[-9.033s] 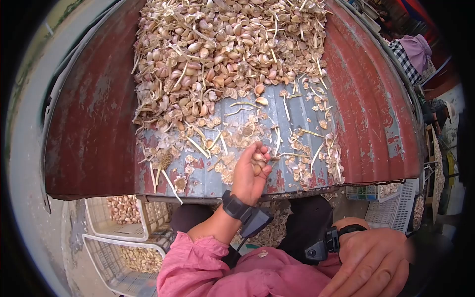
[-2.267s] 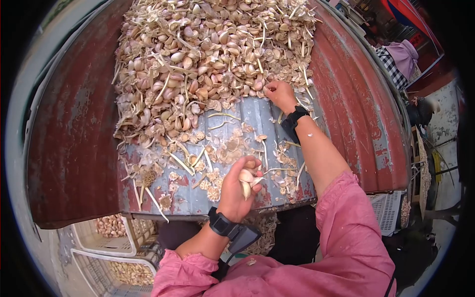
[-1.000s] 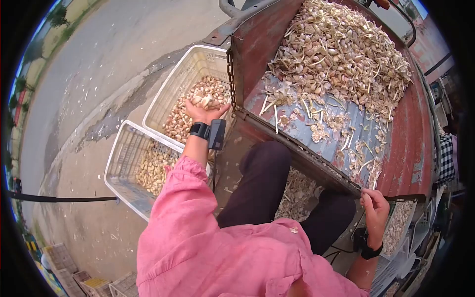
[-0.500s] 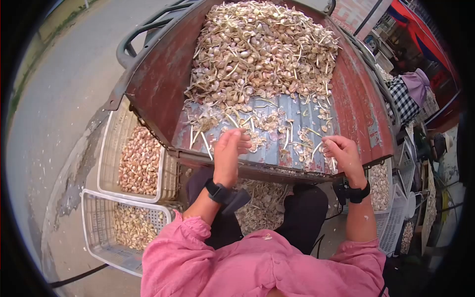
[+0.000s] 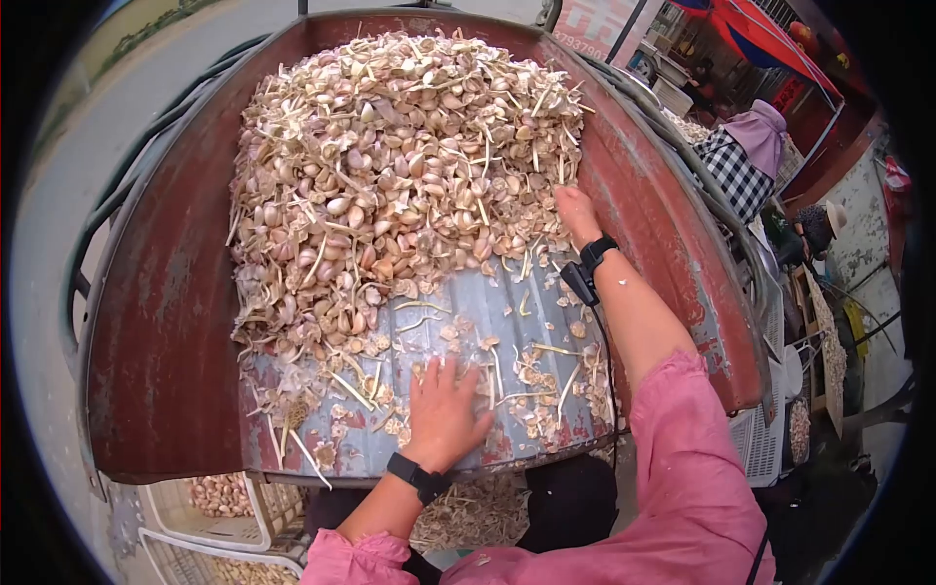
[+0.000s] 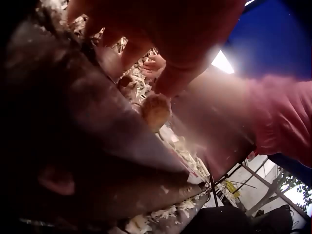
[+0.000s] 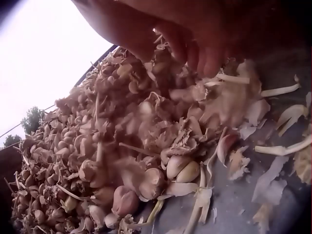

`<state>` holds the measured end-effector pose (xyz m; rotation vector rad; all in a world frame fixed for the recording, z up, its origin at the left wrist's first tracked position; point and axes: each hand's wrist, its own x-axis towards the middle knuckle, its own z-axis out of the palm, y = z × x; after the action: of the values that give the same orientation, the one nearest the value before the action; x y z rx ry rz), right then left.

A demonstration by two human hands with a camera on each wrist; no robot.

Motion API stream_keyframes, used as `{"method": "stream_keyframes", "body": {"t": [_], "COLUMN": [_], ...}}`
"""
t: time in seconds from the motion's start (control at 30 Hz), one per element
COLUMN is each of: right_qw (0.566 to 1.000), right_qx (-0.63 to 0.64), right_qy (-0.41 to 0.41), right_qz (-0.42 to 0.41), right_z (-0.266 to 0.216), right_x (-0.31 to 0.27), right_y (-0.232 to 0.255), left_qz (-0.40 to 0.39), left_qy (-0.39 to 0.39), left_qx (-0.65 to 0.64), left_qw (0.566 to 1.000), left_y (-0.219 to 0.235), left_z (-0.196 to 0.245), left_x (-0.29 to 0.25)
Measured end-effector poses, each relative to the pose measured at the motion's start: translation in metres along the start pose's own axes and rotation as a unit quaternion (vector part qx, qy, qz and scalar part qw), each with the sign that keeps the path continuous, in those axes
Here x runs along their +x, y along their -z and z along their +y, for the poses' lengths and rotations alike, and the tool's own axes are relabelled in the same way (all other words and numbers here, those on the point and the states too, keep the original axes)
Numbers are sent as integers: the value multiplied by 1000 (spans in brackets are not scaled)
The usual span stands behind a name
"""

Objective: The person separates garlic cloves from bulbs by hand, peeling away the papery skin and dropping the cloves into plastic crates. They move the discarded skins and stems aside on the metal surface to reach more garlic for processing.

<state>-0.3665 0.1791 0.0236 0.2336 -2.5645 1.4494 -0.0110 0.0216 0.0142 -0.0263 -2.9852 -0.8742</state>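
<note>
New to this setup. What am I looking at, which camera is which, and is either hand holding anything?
No robot here: a person in a pink top works with bare hands and wears three cameras. The wide picture comes from the head, looking down. The two close-ups come from cameras strapped to the wrists. In front is a rusty red metal cart bed heaped with garlic cloves, with stems and papery skins scattered on the bare metal nearer the person. The left hand lies flat on that scrap, fingers spread, holding nothing. The right hand reaches into the edge of the heap; whether it grips cloves cannot be told. White plastic crates with garlic stand below left.
</note>
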Motion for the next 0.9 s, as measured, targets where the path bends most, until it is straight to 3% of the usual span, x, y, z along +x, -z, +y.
{"method": "stream_keyframes", "body": {"t": [0.03,0.07,0.1,0.17,0.2,0.27,0.33,0.37,0.4,0.47,0.5,0.53,0.6,0.67,0.77,0.87,0.9], "right_qw": [996,997,991,956,977,984,960,939,896,907,921,920,878,899,879,858,878], "right_qx": [-43,-41,-100,-219,-153,-84,-70,-162,-232,-179,-193,-186,-219,-222,-253,-309,-316], "right_qy": [72,73,79,92,4,-34,8,-83,130,126,68,64,106,72,66,110,148], "right_qz": [10,4,-48,-173,-149,-156,-270,-291,-357,-360,-332,-340,-412,-370,-398,-394,-329], "right_z": [7,2,-5,-22,-28,-5,-38,-38,8,-17,-26,-33,-38,-42,-52,-53,-55], "right_x": [22,35,48,54,57,66,22,18,34,-2,-16,-27,-49,-81,-119,-152,-163], "right_y": [-10,-20,-31,-47,-63,-76,-67,-77,-101,-92,-90,-88,-74,-68,-50,-33,-24], "left_qz": [-16,-34,-33,-74,-77,-147,-144,-141,-142,-156,-166,-172,-180,-198,-212,-254,-231], "left_qy": [-30,-58,-51,-112,-106,-143,-149,-173,-196,-217,-241,-264,-280,-294,-306,-285,-278], "left_qx": [-7,-15,-14,-89,-90,-201,-200,-203,-209,-228,-230,-232,-245,-273,-268,-294,-315], "left_qw": [999,998,998,987,987,958,958,953,948,936,928,920,911,894,888,876,878], "left_y": [-1,-2,-5,-10,-12,-16,-19,-23,-27,-31,-31,-34,-43,-37,-44,-39,-42], "left_z": [3,6,9,18,22,30,36,38,40,43,45,46,49,52,54,57,58], "left_x": [-1,-4,-6,-9,-10,-13,-16,-16,-22,-24,-27,-29,-34,-34,-41,-48,-54]}}
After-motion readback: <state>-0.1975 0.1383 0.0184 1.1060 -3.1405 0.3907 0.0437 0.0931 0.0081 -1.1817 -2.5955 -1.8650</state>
